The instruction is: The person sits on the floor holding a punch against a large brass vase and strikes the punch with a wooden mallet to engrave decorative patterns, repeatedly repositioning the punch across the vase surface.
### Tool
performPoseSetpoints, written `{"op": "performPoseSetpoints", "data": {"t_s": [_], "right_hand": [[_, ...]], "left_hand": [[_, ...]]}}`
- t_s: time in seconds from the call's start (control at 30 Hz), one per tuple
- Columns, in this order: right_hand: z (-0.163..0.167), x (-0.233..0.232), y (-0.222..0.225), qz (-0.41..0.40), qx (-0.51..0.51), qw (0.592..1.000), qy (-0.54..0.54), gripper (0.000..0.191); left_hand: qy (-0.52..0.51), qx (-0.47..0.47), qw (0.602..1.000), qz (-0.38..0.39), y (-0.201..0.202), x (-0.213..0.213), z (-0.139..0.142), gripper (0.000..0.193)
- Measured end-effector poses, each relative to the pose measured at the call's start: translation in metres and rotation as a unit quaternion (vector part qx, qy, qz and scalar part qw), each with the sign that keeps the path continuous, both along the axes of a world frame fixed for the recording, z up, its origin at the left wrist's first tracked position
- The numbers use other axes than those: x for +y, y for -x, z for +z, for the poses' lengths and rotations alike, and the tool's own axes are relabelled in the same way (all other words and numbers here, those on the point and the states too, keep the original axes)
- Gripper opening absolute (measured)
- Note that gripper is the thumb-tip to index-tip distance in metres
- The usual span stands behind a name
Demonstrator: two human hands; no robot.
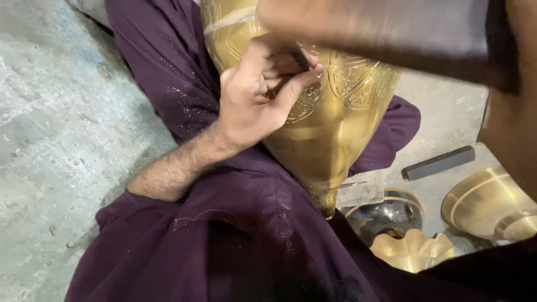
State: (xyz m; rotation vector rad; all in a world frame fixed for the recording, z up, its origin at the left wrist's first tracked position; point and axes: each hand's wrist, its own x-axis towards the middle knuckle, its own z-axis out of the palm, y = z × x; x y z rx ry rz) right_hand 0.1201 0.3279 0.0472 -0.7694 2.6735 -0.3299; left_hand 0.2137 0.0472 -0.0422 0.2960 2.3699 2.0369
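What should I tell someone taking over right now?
Left hand: fingers pinch a thin dark tool against the brass vase.
Right hand: at top right, motion-blurred; its grip cannot be told.
Vase lies across the lap on purple cloth, narrow end down.
Done: engraved patterns in the upper band.
Left: the smooth lower part is bare.
Nearby on the floor: dark bar, brass bowl.

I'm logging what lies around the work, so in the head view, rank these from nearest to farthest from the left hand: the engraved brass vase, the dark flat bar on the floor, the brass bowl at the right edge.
1. Engraved brass vase: under the left hand, touching.
2. Dark flat bar: on the floor, to the right.
3. Brass bowl: far right, low.
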Motion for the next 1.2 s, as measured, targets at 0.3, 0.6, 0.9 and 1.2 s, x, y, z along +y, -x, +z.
{"op": "performPoseSetpoints", "data": {"t_s": [0.3, 0.6, 0.9, 1.2], "right_hand": [[0.022, -0.017, 0.025, 0.045, 0.044, 0.996, 0.062, 0.037], [0.102, -0.053, 0.053, 0.104, 0.092, 0.99, -0.04, 0.027], [0.078, 0.013, 0.018, -0.005, 0.152, 0.988, 0.008, 0.032], [0.012, 0.033, -0.101, -0.235, 0.161, 0.953, 0.102, 0.033]], "left_hand": [[-0.048, 0.013, 0.997, 0.065, 0.006, 0.006, -0.003, 0.034], [-0.007, -0.01, 1.0, 0.011, 0.024, 0.002, 0.017, 0.027], [0.107, 0.066, 0.962, -0.242, 0.088, -0.008, 0.034, 0.023], [0.106, 0.085, 0.873, -0.469, 0.142, 0.013, 0.078, 0.047]]}}
